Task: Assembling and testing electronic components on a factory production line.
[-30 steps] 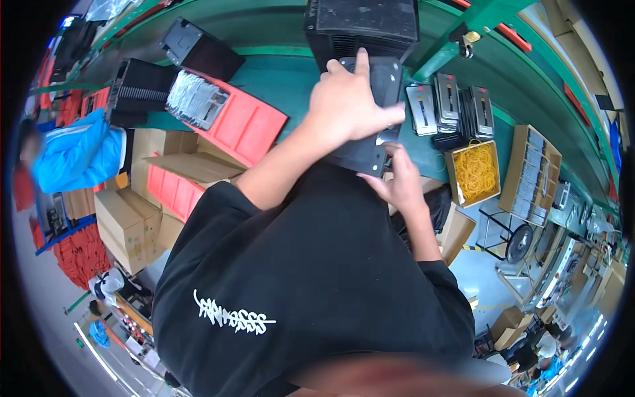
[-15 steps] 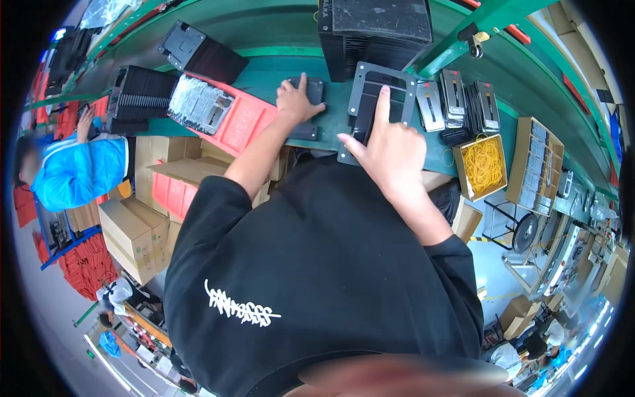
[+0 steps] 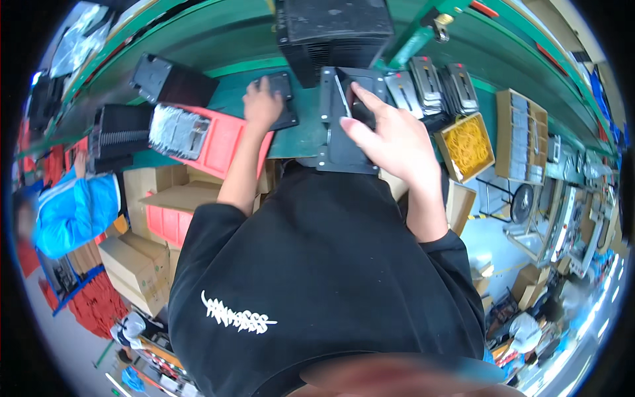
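My right hand is over a black fixture plate with screws at its corners. Between its thumb and index finger is a thin black flat panel, tilted up with a pale edge showing. Farther left, my left hand rests at the left side of a second black plate lying on the green table. Its fingers are slightly bent and apart, somewhat blurred, with nothing visible gripped in them.
A tall stack of black plates stands behind the fixture. To the left are a red tray with wrapped grey parts and more black stacks. On the right sit silver-black devices, a box of yellow rubber bands and a divided carton.
The black panel, flat in the fixture before, is now tilted up between my right thumb and index finger. My left hand has drawn to the left side of its plate, fingers less spread.
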A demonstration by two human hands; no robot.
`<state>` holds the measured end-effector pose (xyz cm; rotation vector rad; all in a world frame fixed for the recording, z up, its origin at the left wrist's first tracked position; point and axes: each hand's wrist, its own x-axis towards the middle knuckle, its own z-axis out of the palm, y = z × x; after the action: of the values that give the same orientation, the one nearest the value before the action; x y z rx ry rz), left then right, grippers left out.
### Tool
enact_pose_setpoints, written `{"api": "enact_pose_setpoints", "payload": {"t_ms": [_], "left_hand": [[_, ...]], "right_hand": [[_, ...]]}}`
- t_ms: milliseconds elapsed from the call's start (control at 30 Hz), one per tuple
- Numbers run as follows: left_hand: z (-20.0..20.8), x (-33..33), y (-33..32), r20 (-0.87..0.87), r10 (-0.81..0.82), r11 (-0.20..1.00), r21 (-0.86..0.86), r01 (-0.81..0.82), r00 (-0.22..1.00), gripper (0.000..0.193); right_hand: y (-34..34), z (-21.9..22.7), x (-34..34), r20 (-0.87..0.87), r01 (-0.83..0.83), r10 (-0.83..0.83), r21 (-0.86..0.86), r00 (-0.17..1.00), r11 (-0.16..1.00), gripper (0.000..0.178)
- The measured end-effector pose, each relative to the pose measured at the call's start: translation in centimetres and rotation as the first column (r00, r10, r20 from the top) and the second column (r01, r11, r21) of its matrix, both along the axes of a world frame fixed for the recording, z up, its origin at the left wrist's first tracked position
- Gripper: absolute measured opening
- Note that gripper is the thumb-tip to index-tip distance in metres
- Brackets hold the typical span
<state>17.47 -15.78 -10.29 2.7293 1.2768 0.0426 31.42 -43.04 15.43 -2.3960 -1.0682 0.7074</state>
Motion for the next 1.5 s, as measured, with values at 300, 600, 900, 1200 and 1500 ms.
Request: {"api": "enact_pose_setpoints", "payload": {"t_ms": [300,600,900,1200,1500], "left_hand": [[21.1,6.2,-14.5,0.354,-0.195,0.960,-0.121,0.251,0.915,0.099],[21.5,9.7,-17.7,-0.244,-0.170,0.984,0.015,0.179,0.955,0.126],[22.0,9.0,-17.0,-0.058,-0.180,0.976,-0.132,0.172,0.982,0.118],[10.4,-5.0,-1.6,0.207,-0.054,0.559,-0.805,0.202,0.977,0.104],[0.7,6.0,1.7,-0.407,0.116,0.974,-0.133,-0.185,0.906,0.122]], "right_hand": [[-4.4,-23.0,3.5,0.136,0.249,-0.214,-0.345,0.967,0.905,0.081],[-7.7,-18.3,3.1,-0.151,0.024,0.025,0.316,0.988,0.949,0.052],[-8.0,-11.1,-1.4,-0.035,-0.119,0.159,0.507,0.987,0.854,0.060],[-7.2,-7.9,-1.5,0.036,-0.121,0.116,0.384,0.993,0.915,0.071],[3.5,-3.8,-4.2,0.391,0.046,0.109,-0.366,0.914,0.930,0.104]]}}
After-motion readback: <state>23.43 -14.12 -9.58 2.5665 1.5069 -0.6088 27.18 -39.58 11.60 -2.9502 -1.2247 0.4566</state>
